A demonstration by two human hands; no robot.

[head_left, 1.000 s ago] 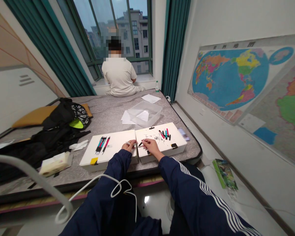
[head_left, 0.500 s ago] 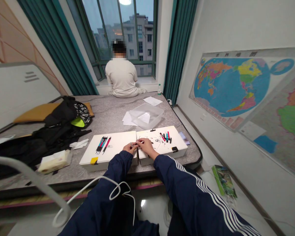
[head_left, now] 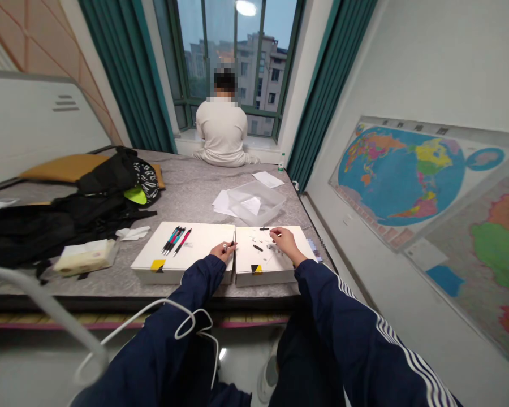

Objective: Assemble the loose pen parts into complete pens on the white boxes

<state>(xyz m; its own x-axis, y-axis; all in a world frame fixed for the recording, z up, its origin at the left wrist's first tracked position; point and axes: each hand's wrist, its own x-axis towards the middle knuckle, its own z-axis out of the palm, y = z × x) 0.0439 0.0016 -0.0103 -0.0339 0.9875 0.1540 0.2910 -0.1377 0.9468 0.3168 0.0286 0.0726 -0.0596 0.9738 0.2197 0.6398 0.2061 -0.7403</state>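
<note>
Two white boxes stand side by side, the left box (head_left: 203, 233) bearing several assembled pens (head_left: 176, 240) in a group. My left hand (head_left: 223, 251) is closed on a small dark pen part at the left box's inner edge. Over the right box (head_left: 246, 271) my right hand (head_left: 281, 239) has its fingers pinched above scattered small parts (head_left: 258, 247); what they hold, if anything, is too small to name. The right hand and forearm cover some of the parts.
Behind the boxes are a clear plastic bin (head_left: 258, 206) and papers (head_left: 223, 202). Tissues (head_left: 87, 257) and a black backpack (head_left: 106, 195) lie left. A white cable (head_left: 152, 302) hangs by my left arm. A person (head_left: 223, 130) sits by the window.
My hands were together at the gap between the boxes; my right hand has moved right, over the small parts. The left hand keeps near the gap. The view has shifted.
</note>
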